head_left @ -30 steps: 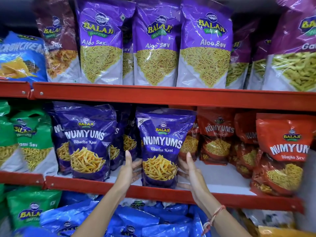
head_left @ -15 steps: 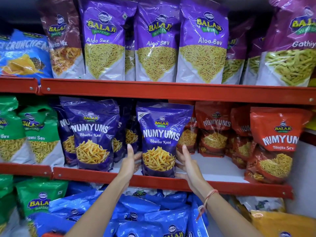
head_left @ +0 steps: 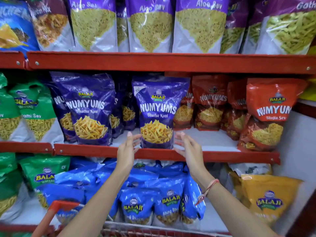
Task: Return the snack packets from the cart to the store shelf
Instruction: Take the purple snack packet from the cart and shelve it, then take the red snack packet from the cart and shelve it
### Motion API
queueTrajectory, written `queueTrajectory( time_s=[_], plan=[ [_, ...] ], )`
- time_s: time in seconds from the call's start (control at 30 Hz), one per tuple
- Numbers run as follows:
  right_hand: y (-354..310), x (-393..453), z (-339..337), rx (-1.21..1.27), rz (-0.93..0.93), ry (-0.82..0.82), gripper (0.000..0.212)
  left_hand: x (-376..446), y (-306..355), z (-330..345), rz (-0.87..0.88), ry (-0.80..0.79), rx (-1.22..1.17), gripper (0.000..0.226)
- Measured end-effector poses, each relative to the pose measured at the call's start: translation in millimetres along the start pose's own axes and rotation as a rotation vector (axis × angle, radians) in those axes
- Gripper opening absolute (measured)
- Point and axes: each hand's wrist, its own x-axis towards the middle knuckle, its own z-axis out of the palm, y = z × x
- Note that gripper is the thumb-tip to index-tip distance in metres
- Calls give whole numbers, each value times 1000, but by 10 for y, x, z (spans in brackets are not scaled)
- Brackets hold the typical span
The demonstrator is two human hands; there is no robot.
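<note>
A shop: red shelves (head_left: 171,63) of branded snack packets (head_left: 158,112), a red cart (head_left: 58,206) below

The single head camera faces the store shelves (head_left: 167,62) straight on, from close by. It tilts slightly downward, over both forearms.

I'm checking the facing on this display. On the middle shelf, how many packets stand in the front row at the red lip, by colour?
Green plastic sev packets: 2
Dark purple plastic Numyums packets: 2
Red plastic Numyums packet: 1
Total: 5
</note>
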Motion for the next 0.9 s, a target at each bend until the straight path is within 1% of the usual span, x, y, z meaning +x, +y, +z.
queueTrajectory(
  time_s=[0.1,0.17,0.23,0.3,0.37,0.43,0.5,0.57,0.63,0.67,0.73,0.8,0.9],
  plan=[
    [109,-256,-128,21,-46,32,21,-278,-123,6,16,-39,-31,36],
    [219,-445,-236,-6,-64,57,19,-469,-295,15,-19,-67,-30,36],
    [401,-663,-387,-49,-45,76,15,-667,-521,26,-71,-95,-16,37],
    [640,-891,-579,-128,-5,91,10,-877,-773,40,-135,-131,11,33],
    [916,-1106,-817,-262,37,113,5,-1102,-1023,64,-203,-190,52,27],
    [1180,-1310,-1089,-410,106,124,10,-1314,-1267,97,-280,-234,94,25],
    [1423,-1494,-1385,-571,170,117,20,-1501,-1517,147,-309,-268,209,25],
    [1604,-1675,-1686,-734,249,82,34,-1655,-1794,210,-350,-332,358,22],
    [1767,-1818,-1970,-852,335,50,50,-1786,-2059,288,-471,-399,422,20],
    [1818,-1871,-2080,-894,371,35,57,-1848,-2177,335,-529,-425,435,23],
    [1945,-1927,-2292,-950,428,35,64,-1950,-2350,438,-585,-456,500,36],
    [2091,-1936,-2504,-921,477,46,61,-2023,-2493,553,-641,-446,537,51],
    [2194,-1879,-2689,-874,589,77,54,-2049,-2671,741,-737,-405,545,65]
  ],
)
